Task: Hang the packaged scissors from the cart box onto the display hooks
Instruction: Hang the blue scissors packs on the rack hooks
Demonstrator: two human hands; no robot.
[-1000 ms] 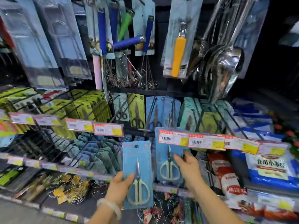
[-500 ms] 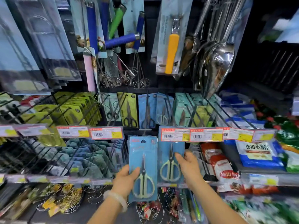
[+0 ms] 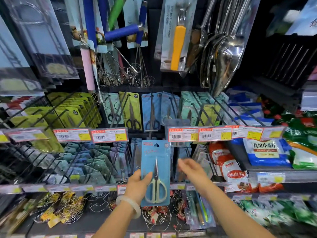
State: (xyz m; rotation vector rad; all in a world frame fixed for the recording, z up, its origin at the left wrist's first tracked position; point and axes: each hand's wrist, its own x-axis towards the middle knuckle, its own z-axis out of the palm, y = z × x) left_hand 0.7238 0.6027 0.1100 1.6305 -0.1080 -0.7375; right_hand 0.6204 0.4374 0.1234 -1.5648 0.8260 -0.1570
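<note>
My left hand point(image 3: 138, 185) grips the lower left edge of a blue card pack of pale-handled scissors point(image 3: 155, 172), held upright in front of the middle rows of display hooks point(image 3: 173, 102). My right hand point(image 3: 192, 170) is blurred just right of that pack, fingers apart and holding nothing. A blue pack point(image 3: 182, 157) hangs on a hook behind the right hand, below the price tags point(image 3: 199, 134). More scissors packs in yellow-green point(image 3: 131, 111) and blue point(image 3: 151, 110) hang on the row above. The cart box is out of view.
Long black hook rods point(image 3: 56, 107) jut out toward me on both sides. Whisks point(image 3: 123, 73), a yellow-handled tool point(image 3: 178, 43) and steel ladles point(image 3: 226, 54) hang above. Bagged goods point(image 3: 267, 153) lie on the right shelf. Wire items point(image 3: 72, 206) sit on the bottom shelf.
My right hand has let go of the second blue scissors pack, which stays on its hook, and has pulled back open. My left hand has raised its pack and moved it right.
</note>
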